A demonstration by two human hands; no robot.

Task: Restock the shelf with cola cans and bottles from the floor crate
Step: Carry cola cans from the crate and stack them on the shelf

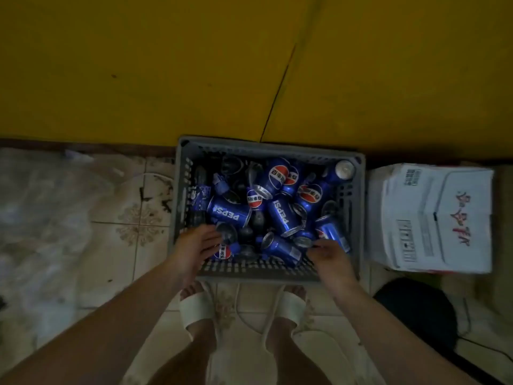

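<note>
**Left grip [198,245] flat, right grip [330,255] curled, both in the crate**

Resting the left grip at the near-left corner of the grey crate [249,270], fingers fairly straight and laid across a blue container [224,252] with a round logo. Holding the right grip's fingers curled at a silver can end [302,241] by the near edge. Pinching or merely touching, cannot tell. Heaped between: blue cola cans [277,176] on their sides, dark bottles [245,233] tucked among them, an upright can [345,169] in the far-right corner. Standing on tiled floor [133,218], near edge just ahead of two white sandals [195,307]. White cardboard box [438,218] just beside the right edge, and a yellow panel [166,65] along the far edge.
</note>
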